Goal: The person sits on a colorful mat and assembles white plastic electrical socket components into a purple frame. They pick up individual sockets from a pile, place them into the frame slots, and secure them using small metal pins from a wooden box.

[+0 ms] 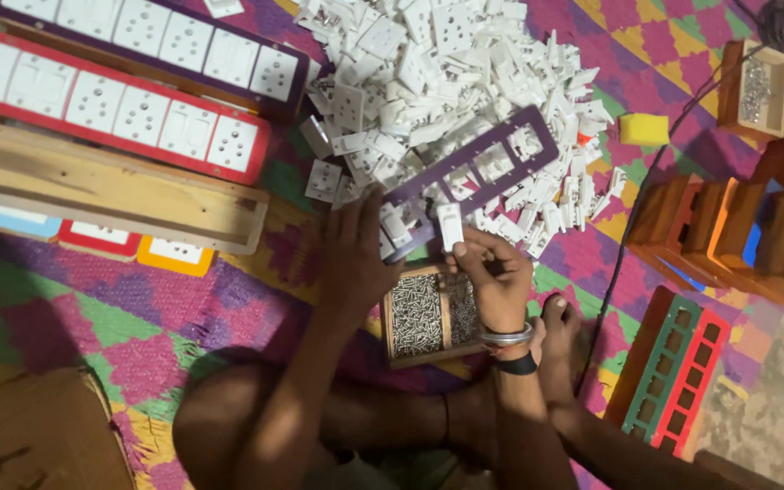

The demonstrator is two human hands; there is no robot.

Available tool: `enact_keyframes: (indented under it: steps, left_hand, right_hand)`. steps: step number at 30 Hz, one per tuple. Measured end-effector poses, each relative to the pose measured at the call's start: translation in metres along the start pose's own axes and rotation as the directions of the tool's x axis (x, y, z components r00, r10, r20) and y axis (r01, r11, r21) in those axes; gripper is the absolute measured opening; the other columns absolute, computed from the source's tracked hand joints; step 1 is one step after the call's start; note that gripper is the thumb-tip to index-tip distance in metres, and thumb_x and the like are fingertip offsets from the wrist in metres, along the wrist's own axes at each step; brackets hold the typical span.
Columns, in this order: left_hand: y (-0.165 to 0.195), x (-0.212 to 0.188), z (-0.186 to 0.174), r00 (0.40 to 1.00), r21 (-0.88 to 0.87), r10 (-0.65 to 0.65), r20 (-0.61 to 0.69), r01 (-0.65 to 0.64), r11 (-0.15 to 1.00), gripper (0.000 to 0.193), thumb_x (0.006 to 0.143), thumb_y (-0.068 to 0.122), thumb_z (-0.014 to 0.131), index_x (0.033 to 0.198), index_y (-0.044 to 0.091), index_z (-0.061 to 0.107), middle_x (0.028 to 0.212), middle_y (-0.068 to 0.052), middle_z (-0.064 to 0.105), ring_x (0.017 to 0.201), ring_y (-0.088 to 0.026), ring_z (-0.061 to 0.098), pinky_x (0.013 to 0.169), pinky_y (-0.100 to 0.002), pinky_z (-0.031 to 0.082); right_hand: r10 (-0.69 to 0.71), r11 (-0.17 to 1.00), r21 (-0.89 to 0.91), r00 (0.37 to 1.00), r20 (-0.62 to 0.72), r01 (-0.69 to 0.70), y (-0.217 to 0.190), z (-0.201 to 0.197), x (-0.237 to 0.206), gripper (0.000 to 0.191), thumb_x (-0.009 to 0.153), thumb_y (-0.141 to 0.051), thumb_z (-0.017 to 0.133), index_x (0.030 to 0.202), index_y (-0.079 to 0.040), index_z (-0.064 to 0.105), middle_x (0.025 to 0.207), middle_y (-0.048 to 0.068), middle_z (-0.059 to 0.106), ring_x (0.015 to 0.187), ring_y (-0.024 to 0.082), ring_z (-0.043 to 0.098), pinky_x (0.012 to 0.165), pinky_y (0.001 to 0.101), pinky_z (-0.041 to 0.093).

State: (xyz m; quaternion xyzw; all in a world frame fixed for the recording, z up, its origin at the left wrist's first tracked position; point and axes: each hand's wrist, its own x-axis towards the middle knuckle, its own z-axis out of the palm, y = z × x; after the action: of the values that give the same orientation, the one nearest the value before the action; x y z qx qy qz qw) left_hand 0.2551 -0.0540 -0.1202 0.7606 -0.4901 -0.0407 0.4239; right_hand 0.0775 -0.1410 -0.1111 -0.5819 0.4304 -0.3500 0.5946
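I sit cross-legged on a patterned mat. My left hand (356,249) grips the near end of a purple multi-slot switch frame (487,163) that rests on a big heap of white switch and socket modules (446,82). My right hand (492,272) pinches one white switch module (449,225) upright, just beside the frame's near end. Below both hands stands a small wooden box of metal screws (428,313).
Assembled red (102,100) and purple (156,41) socket strips and a long wooden box (111,186) lie at left. Wooden boxes (728,227), empty green and red frames (673,367), a screw tray (755,91) and a yellow sponge (643,129) lie at right. Cardboard (38,436) sits bottom left.
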Motion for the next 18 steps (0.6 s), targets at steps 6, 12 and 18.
enact_keyframes:
  steps: [6,12,18]
  left_hand:
    - [-0.002,-0.004,0.003,0.991,0.059,0.036,0.128,-0.044,0.997,0.103,0.061,0.028,0.089,0.150,0.005,0.042,0.131,-0.016,0.054,0.122,-0.037,0.051,0.102,-0.056,0.040]
    - [0.002,-0.007,0.003,0.970,0.088,0.134,0.201,-0.154,0.984,0.106,0.057,0.026,0.091,0.150,0.009,0.043,0.128,-0.009,0.055,0.121,-0.027,0.052,0.098,-0.055,0.036]
    - [0.004,-0.005,0.001,0.980,0.015,0.131,0.148,-0.135,0.991,0.103,0.060,0.031,0.092,0.148,0.007,0.043,0.124,-0.010,0.054,0.119,-0.029,0.051,0.099,-0.054,0.035]
  right_hand:
    - [-0.079,0.886,-0.421,0.958,0.274,0.193,-0.026,-0.008,0.012,0.020,0.097,0.000,0.064,0.113,-0.002,0.076,0.098,0.007,0.070,0.080,0.018,0.068,0.071,0.0294,0.054]
    - [-0.212,0.544,-0.446,0.631,0.746,0.711,-0.065,0.005,0.059,0.035,0.080,0.006,0.065,0.111,-0.005,0.075,0.107,0.015,0.068,0.101,0.036,0.065,0.087,0.0406,0.052]
    - [-0.271,0.561,-0.647,0.853,0.446,0.517,-0.051,0.016,0.038,0.024,0.090,-0.004,0.073,0.114,-0.004,0.073,0.102,0.014,0.068,0.086,0.031,0.068,0.074,0.0384,0.054]
